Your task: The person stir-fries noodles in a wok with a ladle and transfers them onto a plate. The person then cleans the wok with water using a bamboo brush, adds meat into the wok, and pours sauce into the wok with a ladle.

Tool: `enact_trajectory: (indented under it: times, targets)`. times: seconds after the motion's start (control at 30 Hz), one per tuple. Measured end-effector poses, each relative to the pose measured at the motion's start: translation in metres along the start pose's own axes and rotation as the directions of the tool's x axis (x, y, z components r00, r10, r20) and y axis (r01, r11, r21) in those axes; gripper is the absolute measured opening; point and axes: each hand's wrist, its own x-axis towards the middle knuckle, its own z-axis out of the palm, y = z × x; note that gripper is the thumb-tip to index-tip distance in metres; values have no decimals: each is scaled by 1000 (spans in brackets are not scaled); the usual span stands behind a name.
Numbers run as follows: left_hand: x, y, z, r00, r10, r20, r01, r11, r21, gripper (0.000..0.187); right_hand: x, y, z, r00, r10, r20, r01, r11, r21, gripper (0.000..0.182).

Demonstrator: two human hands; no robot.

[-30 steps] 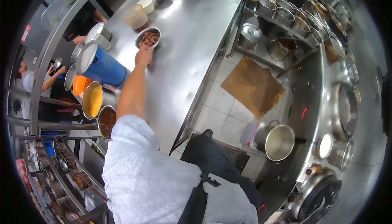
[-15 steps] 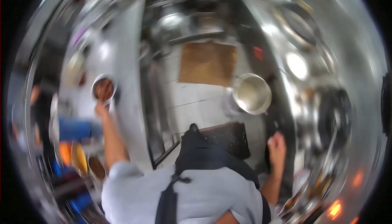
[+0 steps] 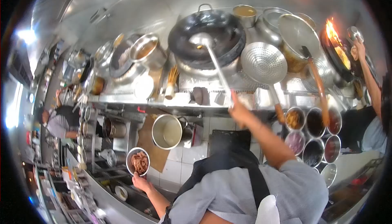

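My left hand [image 3: 141,182] grips the rim of a metal bowl [image 3: 129,168], off to the lower left over the floor. Pieces of reddish-brown raw-looking meat [image 3: 140,162] fill it. My right hand [image 3: 240,113] is closed round the handle end of a long ladle [image 3: 219,71]. The ladle's round head lies inside a large black wok [image 3: 183,30] on the stove, with a little yellow stuff near it. A perforated metal skimmer [image 3: 264,62] rests to the right of the wok.
Several sauce containers [image 3: 314,122] stand at the right, with a wooden-handled tool [image 3: 317,81] above them. A big pot [image 3: 167,131] stands low on the left. At far right, another person's hand [image 3: 358,49] works near a flaming wok [image 3: 341,54]. A bamboo brush [image 3: 172,81] stands on the stove ledge.
My view has turned from the aisle and side counter to face the stove. My right hand, earlier without a ladle, now holds one in the wok. The meat bowl stays in my left hand.
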Motion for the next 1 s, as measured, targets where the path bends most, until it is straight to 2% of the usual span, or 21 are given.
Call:
enact_trajectory:
  times: [0.03, 0.07, 0.13, 0.17, 0.2, 0.27, 0.3, 0.33, 0.37, 0.4, 0.47, 0.5, 0.53, 0.57, 0.6, 0.67, 0.77, 0.8, 0.93, 0.97, 1.0]
  targets:
    - [12, 5, 22, 994, 63, 91, -66, 997, 30, 21, -12, 28, 31, 988, -113, -102, 102, 989, -111, 79]
    - [13, 19, 48, 978, 115, 176, -128, 990, 61, 21, -29, 34, 38, 997, -55, -60, 58, 997, 47, 74]
    - [-5, 62, 116, 913, 255, 319, -242, 967, -82, 26, -37, 42, 25, 1000, 0, -7, 1, 979, 204, 69]
    - [-7, 83, 148, 854, 332, 402, -349, 937, -32, 27, -48, 26, 1, 997, 61, 44, -71, 958, 279, 64]
    - [3, 94, 185, 783, 437, 443, -489, 872, 5, 29, -50, 25, -12, 999, 44, 19, -48, 949, 310, 60]
    - [18, 112, 267, 653, 499, 569, -537, 835, -117, 27, -54, 24, -37, 1000, 9, -29, 2, 929, 370, 53]
    - [4, 132, 304, 607, 531, 591, -674, 738, 28, 21, -56, 22, -45, 996, -37, -81, 63, 936, 346, 54]
    - [19, 130, 346, -33, 829, 558, -999, -31, -14, 18, -64, 1, -62, 996, 38, -85, -10, 950, 313, 55]
    - [6, 139, 389, -175, 840, 513, -984, -152, -87, 18, -69, -17, -77, 989, 105, -102, -73, 958, 276, 55]
    - [-20, 148, 426, 195, 786, 586, -932, 335, -140, 22, -68, -12, -77, 969, -35, -246, 88, 975, 204, 55]
    - [-59, 152, 487, 30, 801, 598, -985, 125, -118, 27, -71, -24, -84, 951, -70, -302, 132, 973, 191, 55]
    - [-80, 156, 509, 13, 724, 690, -996, 71, -56, 24, -74, -31, -87, 929, -99, -357, 177, 966, 191, 56]
    - [-89, 153, 533, -99, 703, 705, -993, -26, -113, 21, -77, -36, -84, 914, -99, -392, 201, 953, 228, 55]
    - [-94, 151, 554, -209, 673, 710, -978, -122, -172, 19, -81, -43, -83, 913, -99, -396, 199, 956, 218, 55]
    - [-99, 154, 568, -206, 676, 707, -978, -113, -177, 19, -87, -50, -82, 912, -70, -404, 158, 969, 190, 55]
    - [-110, 165, 588, -416, 656, 630, -908, -334, -252, 15, -96, -49, -77, 904, -40, -425, 82, 993, 79, 54]
    - [-113, 193, 605, -475, 615, 630, -872, -427, -240, 13, -106, -57, -72, 918, 78, -389, -46, 995, 89, 54]
    - [-110, 201, 607, -512, 654, 557, -855, -451, -256, 12, -107, -61, -73, 918, 85, -388, -53, 994, 90, 54]
    - [-78, 203, 594, -451, 686, 571, -891, -377, -252, 15, -106, -72, -82, 926, -36, -377, 64, 996, 63, 54]
    - [-65, 186, 589, -338, 672, 659, -938, -297, -178, 16, -105, -81, -88, 928, -46, -370, 71, 996, 53, 54]
    - [-55, 169, 584, -215, 643, 735, -971, -219, -93, 17, -103, -95, -95, 965, 19, -261, 66, 948, 311, 54]
